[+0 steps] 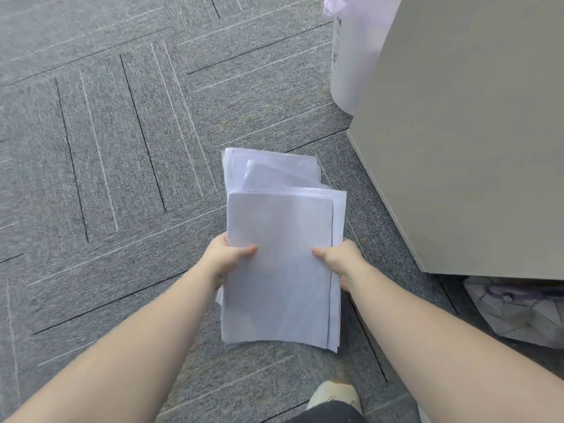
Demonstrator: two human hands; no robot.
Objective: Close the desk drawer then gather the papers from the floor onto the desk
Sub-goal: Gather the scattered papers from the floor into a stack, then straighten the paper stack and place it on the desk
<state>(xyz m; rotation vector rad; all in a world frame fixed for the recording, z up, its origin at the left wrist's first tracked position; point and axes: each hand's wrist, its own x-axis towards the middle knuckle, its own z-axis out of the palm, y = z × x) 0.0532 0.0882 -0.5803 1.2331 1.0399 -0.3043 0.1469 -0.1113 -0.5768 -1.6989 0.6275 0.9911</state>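
Observation:
A stack of white papers [279, 270] hangs above the grey carpet in the middle of the head view. My left hand [224, 257] grips its left edge, thumb on top. My right hand [340, 259] grips the right edge the same way. More white sheets [271, 170] show just beyond the stack's far edge; whether they lie on the floor or belong to the held stack I cannot tell. The grey desk [473, 132] fills the right side, its corner close to my right hand. No drawer is visible.
A white bin with a pale plastic liner [354, 56] stands behind the desk's far corner. A crumpled patterned bag [518, 309] lies under the desk's near edge. My shoe [334, 395] is at the bottom. Grey carpet tiles [106, 148] spread to the left.

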